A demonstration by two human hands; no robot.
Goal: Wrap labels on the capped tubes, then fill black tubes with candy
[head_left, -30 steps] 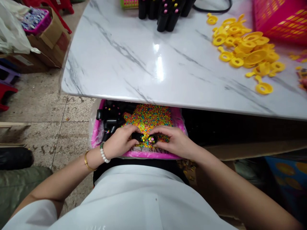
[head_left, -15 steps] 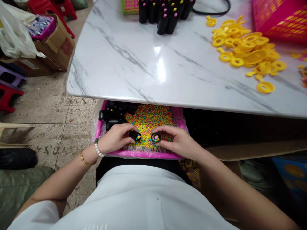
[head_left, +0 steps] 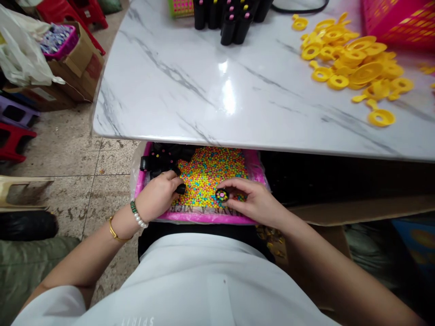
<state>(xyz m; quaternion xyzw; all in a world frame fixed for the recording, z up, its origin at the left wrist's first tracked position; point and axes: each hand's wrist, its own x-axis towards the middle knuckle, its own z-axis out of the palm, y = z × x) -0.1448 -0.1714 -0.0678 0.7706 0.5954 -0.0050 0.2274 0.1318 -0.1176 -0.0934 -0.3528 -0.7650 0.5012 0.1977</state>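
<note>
A pink tray (head_left: pixel 204 216) full of small coloured beads (head_left: pixel 210 174) rests on my lap under the marble table's edge. My left hand (head_left: pixel 158 197) is curled around a black tube (head_left: pixel 180 189) at the tray's left, beside several loose black tubes (head_left: pixel 159 160). My right hand (head_left: pixel 251 201) pinches another black tube (head_left: pixel 221 195) upright over the beads, its open top showing coloured beads inside.
On the marble table (head_left: pixel 190 90) stand several black tubes (head_left: pixel 233 20) at the far edge and a heap of yellow funnels (head_left: pixel 356 68) at the right, by a pink basket (head_left: pixel 401 20). Cardboard boxes (head_left: pixel 74 59) and red stools (head_left: pixel 13 140) sit on the floor at left.
My hands have drawn apart. The left hand carried its tube to the left toward the loose black tubes; the right hand kept its tube in place.
</note>
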